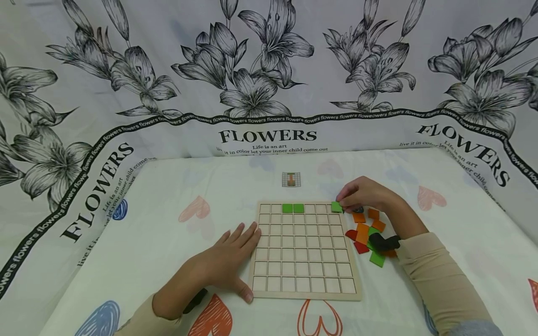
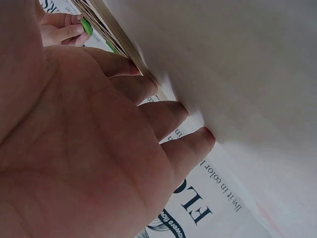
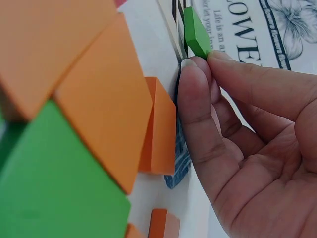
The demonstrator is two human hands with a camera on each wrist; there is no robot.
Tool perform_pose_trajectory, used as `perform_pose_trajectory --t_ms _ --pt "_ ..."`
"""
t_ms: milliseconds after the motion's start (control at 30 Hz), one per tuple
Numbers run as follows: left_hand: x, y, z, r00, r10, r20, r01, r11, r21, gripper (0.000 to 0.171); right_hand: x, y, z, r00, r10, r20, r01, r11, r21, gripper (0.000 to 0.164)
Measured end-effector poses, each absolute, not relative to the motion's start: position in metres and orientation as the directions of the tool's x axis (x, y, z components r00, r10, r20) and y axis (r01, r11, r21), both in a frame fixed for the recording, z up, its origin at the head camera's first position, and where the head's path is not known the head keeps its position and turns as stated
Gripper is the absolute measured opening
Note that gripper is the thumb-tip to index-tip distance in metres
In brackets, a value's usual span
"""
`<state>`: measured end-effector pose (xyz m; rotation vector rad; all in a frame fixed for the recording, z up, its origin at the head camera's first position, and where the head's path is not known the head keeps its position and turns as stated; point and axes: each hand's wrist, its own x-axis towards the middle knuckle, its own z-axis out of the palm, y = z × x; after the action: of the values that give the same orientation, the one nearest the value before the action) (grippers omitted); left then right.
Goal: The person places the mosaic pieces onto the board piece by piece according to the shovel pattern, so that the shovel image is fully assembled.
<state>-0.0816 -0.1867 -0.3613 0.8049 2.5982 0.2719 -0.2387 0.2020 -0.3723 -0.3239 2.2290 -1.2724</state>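
The right hand (image 1: 370, 193) pinches a green square tile (image 1: 336, 206), likely light, stiff, best edge-held, at the pale wooden grid board (image 1: 307, 296), one o'clock; left hand (image 1: 222, 261), fingers straight, at nine.

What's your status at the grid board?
Right hand pinching green square tile at top-right cell of wooden grid board. Left hand at its left edge, fingers extended. Loose tiles heaped beside right edge.

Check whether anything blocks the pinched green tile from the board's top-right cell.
Nothing visible does. The right hand holds the green tile at the top-right corner of the board, with no other piece seen between them; the loose pieces lie along its right edge.
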Motion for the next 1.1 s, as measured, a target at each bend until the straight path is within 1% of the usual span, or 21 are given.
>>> perform_pose_trajectory --t_ms 600,1100 --pt "-0.083 -0.188 -0.364 -0.752 0.576 -0.319 0.503 0.816 0.287 0.135 -0.244 0.191 -0.369 -0.824 -0.443 -0.353 0.056 0.556 -0.829 0.016" --pt "-0.083 -0.189 -0.365 -0.75 0.576 -0.327 0.493 0.815 0.305 0.135 -0.245 0.182 -0.369 -0.819 -0.446 -0.36 0.054 0.566 -0.823 0.013"
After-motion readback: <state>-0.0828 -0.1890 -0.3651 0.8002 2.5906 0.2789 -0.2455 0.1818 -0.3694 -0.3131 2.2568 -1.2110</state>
